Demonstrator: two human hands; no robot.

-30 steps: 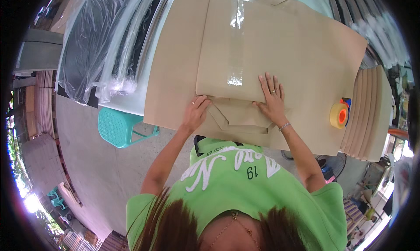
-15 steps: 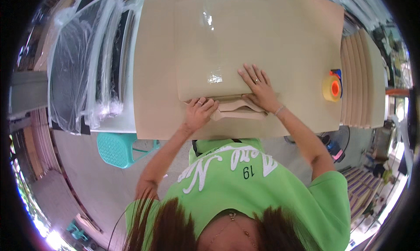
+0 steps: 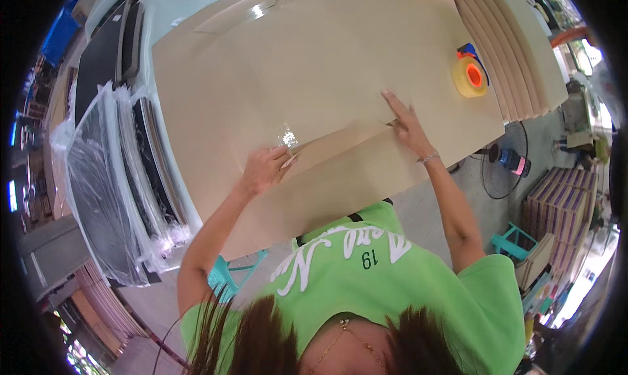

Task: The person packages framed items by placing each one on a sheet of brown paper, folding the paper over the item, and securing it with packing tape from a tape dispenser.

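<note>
A large brown cardboard sheet (image 3: 327, 54) lies in front of me, with a folded flap (image 3: 347, 143) running along its near part. Shiny clear tape (image 3: 288, 137) glints just above the flap's left end. My left hand (image 3: 261, 169) has its fingers curled closed around the flap's left corner. At the other end of the flap, my right hand (image 3: 409, 130) stretches its fingers forward over the cardboard, thumb side by the flap's right end. What lies beneath the flap is hidden.
To the right sits a roll of tape (image 3: 470, 79) with an orange core and blue holder, beside stacked cardboard (image 3: 500, 54). Plastic-wrapped dark panels (image 3: 108, 185) stand at the left. A fan (image 3: 505, 159) and turquoise stools (image 3: 226, 277) are below table level.
The view has turned, so table and tape appear shifted. The flap, earlier bent up in a wave between my hands, now lies flatter and straighter. My hands are farther apart.
</note>
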